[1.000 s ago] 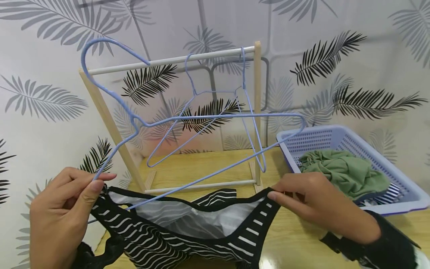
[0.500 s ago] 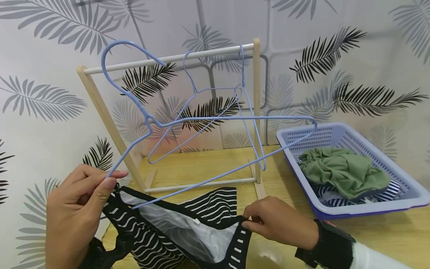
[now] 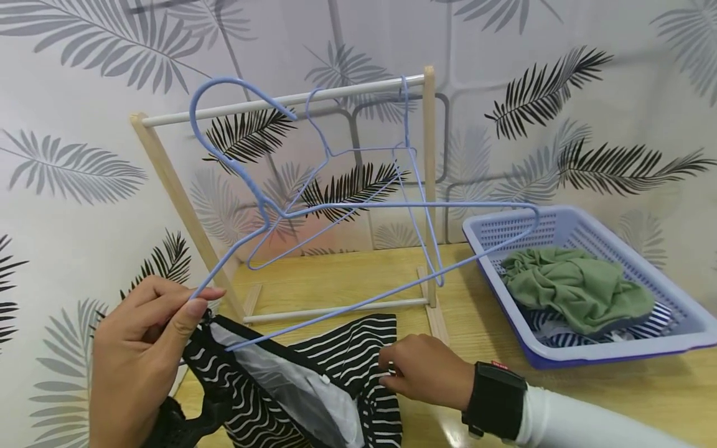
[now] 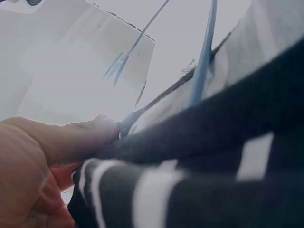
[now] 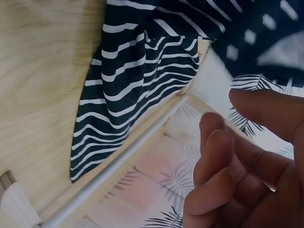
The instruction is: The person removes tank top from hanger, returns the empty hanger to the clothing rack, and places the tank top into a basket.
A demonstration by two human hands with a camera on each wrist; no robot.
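Note:
In the head view my left hand pinches one arm of a blue wire hanger together with the strap end of a black-and-white striped top. The hanger's hook points up, and its lower bar passes into the neck opening, where pale lining shows. The top's lower part lies on the table. My right hand is beside the top's right side. In the right wrist view its fingers are loosely curled with nothing between them, and the neckline edge is apart from them.
Behind the hands stands a small wooden rack with a white rail. Blue hangers hang near its right end. To the right, a lilac basket holds a green garment over striped cloth.
My right hand has moved left and down and let go of the top's right strap edge, which has sagged. My left hand has shifted slightly right with the hanger.

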